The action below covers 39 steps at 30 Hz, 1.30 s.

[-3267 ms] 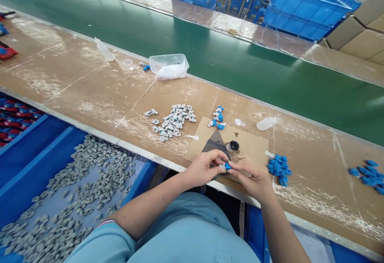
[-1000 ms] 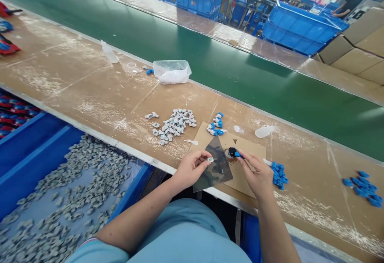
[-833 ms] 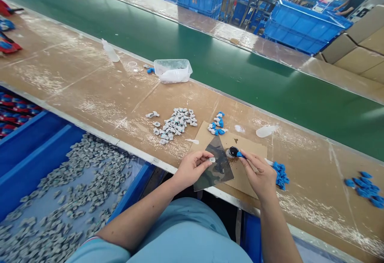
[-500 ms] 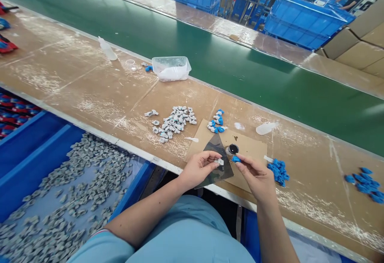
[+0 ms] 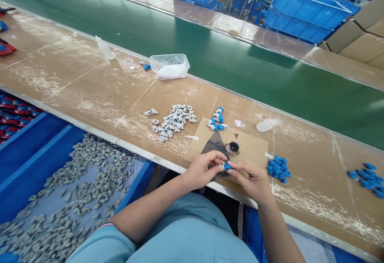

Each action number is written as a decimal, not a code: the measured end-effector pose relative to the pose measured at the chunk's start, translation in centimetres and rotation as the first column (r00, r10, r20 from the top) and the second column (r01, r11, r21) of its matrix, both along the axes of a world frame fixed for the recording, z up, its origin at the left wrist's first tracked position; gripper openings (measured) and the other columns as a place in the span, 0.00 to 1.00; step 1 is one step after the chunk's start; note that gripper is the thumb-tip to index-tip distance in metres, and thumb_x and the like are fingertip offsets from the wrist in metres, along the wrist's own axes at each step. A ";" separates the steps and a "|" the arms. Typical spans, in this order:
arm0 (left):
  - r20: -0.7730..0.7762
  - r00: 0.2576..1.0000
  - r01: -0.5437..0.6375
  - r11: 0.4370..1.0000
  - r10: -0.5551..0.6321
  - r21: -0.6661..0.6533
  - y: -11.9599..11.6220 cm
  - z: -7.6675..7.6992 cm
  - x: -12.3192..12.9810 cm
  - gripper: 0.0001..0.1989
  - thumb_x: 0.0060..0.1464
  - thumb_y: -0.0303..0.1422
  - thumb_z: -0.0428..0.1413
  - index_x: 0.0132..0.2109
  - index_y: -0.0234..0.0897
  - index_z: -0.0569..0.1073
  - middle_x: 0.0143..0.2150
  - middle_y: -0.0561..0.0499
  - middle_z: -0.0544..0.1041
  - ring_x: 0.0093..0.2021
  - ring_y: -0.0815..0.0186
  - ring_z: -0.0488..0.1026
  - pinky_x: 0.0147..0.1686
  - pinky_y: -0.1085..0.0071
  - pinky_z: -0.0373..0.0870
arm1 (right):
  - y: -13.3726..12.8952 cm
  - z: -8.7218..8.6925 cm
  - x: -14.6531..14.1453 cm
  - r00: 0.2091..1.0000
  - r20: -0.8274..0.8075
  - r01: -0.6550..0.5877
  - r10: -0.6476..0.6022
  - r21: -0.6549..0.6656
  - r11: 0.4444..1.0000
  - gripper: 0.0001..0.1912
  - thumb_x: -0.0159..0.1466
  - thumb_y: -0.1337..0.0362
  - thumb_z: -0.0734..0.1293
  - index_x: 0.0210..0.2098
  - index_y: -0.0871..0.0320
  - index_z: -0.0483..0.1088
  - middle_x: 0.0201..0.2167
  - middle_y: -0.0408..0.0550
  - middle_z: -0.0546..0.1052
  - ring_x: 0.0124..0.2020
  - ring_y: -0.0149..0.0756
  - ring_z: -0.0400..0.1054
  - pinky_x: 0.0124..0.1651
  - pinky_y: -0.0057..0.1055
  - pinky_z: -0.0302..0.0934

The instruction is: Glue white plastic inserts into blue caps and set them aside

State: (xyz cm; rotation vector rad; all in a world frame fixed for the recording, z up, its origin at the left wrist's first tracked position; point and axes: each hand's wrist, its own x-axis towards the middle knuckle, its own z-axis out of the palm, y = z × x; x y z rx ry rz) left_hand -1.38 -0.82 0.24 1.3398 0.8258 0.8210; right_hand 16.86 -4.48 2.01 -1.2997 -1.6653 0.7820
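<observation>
Blue plastic part, long axis running crosswise, pinched in the right hand, its end against a pale grey piece clenched by the left hand; both grips closed, the right nearer the blue part. Beneath: camouflage-patterned sheet on cardboard. Black-topped jar at 1 o'clock; blue parts at 3 o'clock; grey parts at 10 o'clock, on the desk.

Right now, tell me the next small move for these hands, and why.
Probably press the blue piece firmly onto the pale grey piece before anything else. The left hand and the right hand are pinching them together above the dark camouflage sheet, and I cannot tell whether they are fully seated.
</observation>
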 end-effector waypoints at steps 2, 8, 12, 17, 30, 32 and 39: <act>0.034 0.999 -0.012 0.999 0.014 -0.041 -0.1 -0.1 0.1 0.11 0.50 0.28 0.57 0.43 0.35 0.71 0.35 0.49 0.78 0.38 0.66 0.76 0.41 0.71 0.71 | -0.2 -0.3 -0.1 0.998 -0.063 0.027 -0.028 -0.013 1.000 0.09 0.57 0.65 0.72 0.37 0.47 0.79 0.30 0.44 0.81 0.29 0.35 0.75 0.31 0.29 0.71; 0.085 0.996 0.019 0.987 -0.005 -0.158 -0.4 -0.2 0.7 0.13 0.49 0.33 0.60 0.41 0.34 0.69 0.33 0.49 0.76 0.36 0.68 0.74 0.39 0.71 0.69 | -1.0 -1.0 -0.2 0.987 -0.141 0.069 -0.075 -0.042 0.997 0.10 0.56 0.65 0.72 0.37 0.45 0.79 0.29 0.44 0.81 0.28 0.35 0.75 0.31 0.29 0.72; 0.114 0.993 0.068 0.961 -0.038 -0.267 -0.2 0.3 0.8 0.17 0.47 0.37 0.61 0.42 0.34 0.67 0.32 0.51 0.74 0.33 0.69 0.72 0.36 0.72 0.68 | -1.0 -1.0 0.1 0.987 -0.127 0.093 -0.103 -0.085 0.992 0.09 0.56 0.65 0.72 0.37 0.46 0.79 0.30 0.44 0.81 0.30 0.35 0.75 0.33 0.29 0.72; -0.112 0.961 0.248 0.968 -0.251 -0.039 0.2 0.8 0.1 0.12 0.58 0.40 0.50 0.36 0.35 0.69 0.31 0.51 0.73 0.33 0.69 0.69 0.34 0.73 0.64 | -1.0 -0.8 0.2 0.965 -0.228 0.096 -0.131 -0.162 0.982 0.08 0.55 0.61 0.73 0.36 0.48 0.79 0.31 0.46 0.81 0.32 0.36 0.75 0.34 0.30 0.72; -0.342 0.847 0.480 0.862 -0.407 0.161 0.8 -0.3 -0.5 0.17 0.61 0.39 0.42 0.26 0.36 0.60 0.22 0.56 0.63 0.26 0.71 0.62 0.28 0.76 0.57 | -1.9 -1.6 -0.3 0.950 -0.289 0.032 -0.116 -0.280 0.959 0.06 0.55 0.62 0.73 0.34 0.49 0.80 0.21 0.44 0.77 0.23 0.31 0.71 0.27 0.27 0.69; -0.361 0.845 0.481 0.856 -0.394 0.189 0.8 -0.7 -0.4 0.17 0.61 0.38 0.42 0.25 0.37 0.59 0.22 0.56 0.62 0.25 0.72 0.60 0.27 0.76 0.55 | -2.0 -1.7 -0.4 0.958 -0.261 0.053 -0.122 -0.257 0.965 0.06 0.55 0.63 0.72 0.34 0.48 0.80 0.21 0.44 0.77 0.23 0.31 0.71 0.27 0.26 0.68; -0.420 0.835 0.483 0.838 -0.354 0.253 0.7 -0.6 -0.3 0.17 0.63 0.37 0.42 0.29 0.36 0.65 0.25 0.53 0.68 0.28 0.70 0.66 0.30 0.76 0.61 | -2.1 -2.1 -0.4 0.971 -0.210 0.080 -0.115 -0.169 0.982 0.07 0.55 0.64 0.72 0.34 0.48 0.80 0.23 0.44 0.79 0.25 0.32 0.72 0.28 0.27 0.69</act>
